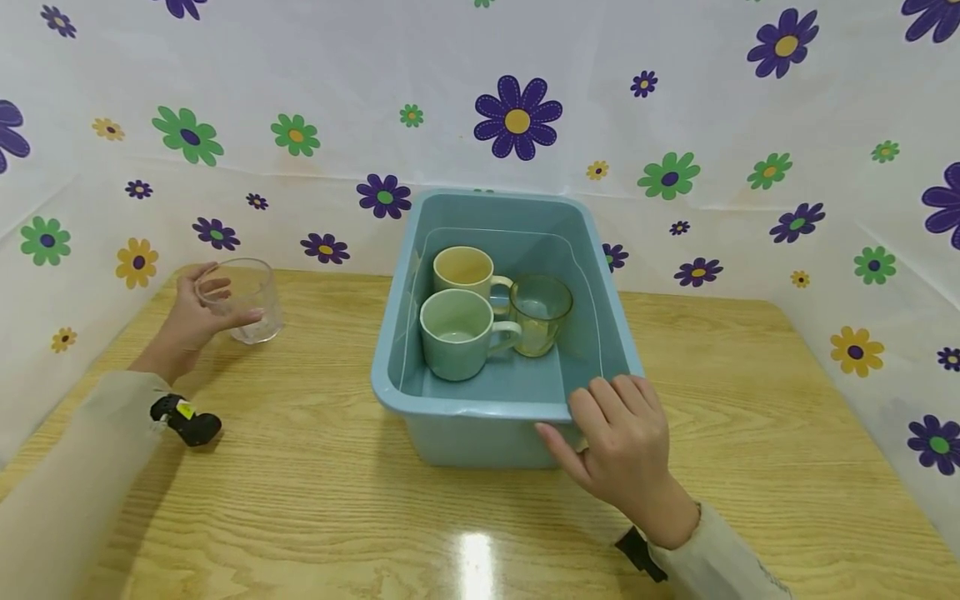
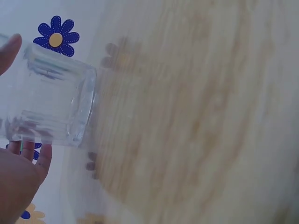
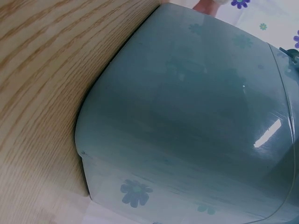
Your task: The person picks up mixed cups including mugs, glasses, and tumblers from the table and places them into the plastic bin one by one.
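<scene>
At the left end of the table, my left hand [image 1: 186, 323] holds a clear drinking glass [image 1: 258, 310], thumb on the near side and fingers around the far side. The left wrist view shows the glass [image 2: 56, 100] between thumb and fingers, its thick base close to the wood. My right hand [image 1: 626, 442] grips the front right corner of a blue plastic tub [image 1: 480, 408], fingers curled over the rim and thumb below it outside. Inside the tub stand a yellow mug [image 1: 444, 271], a green mug [image 1: 453, 346] and an amber-tinted glass [image 1: 542, 321].
The tub rests on a wooden table [image 1: 300, 483] near its back edge. Behind and at both sides hangs a white sheet [image 1: 337, 50] printed with purple, green and yellow flowers. A black wrist strap [image 1: 187, 421] sits on my left sleeve.
</scene>
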Available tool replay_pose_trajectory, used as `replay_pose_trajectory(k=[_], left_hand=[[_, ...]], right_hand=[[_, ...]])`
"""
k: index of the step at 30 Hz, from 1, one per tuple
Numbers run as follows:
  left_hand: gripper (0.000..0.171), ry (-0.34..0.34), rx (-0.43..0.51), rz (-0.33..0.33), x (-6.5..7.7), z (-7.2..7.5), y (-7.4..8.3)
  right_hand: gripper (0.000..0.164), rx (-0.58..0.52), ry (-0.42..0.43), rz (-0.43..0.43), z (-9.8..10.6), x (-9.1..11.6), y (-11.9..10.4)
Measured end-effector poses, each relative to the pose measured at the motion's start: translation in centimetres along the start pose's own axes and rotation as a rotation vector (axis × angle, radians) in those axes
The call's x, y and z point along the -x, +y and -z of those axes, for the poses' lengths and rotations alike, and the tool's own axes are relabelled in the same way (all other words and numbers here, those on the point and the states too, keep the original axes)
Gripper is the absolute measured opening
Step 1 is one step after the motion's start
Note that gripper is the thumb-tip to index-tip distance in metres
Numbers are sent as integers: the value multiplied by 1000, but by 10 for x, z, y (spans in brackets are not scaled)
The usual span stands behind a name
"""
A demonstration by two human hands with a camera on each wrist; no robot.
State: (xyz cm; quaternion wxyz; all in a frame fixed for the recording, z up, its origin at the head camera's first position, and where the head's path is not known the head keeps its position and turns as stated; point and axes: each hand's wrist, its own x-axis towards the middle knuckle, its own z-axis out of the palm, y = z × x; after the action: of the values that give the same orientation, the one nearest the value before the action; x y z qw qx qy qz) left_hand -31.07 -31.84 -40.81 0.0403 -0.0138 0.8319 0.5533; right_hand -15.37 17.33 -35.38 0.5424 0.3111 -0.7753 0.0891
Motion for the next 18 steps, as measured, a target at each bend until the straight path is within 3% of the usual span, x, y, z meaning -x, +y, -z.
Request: replay_pose_trajectory(k=[9, 18], left_hand=[[90, -90, -100, -26, 0, 6, -4], [84, -132, -42, -49, 5, 4, -2]], right_hand=[[52, -1, 1, 5, 0, 0, 0], [52, 0, 4, 3, 0, 1, 1]])
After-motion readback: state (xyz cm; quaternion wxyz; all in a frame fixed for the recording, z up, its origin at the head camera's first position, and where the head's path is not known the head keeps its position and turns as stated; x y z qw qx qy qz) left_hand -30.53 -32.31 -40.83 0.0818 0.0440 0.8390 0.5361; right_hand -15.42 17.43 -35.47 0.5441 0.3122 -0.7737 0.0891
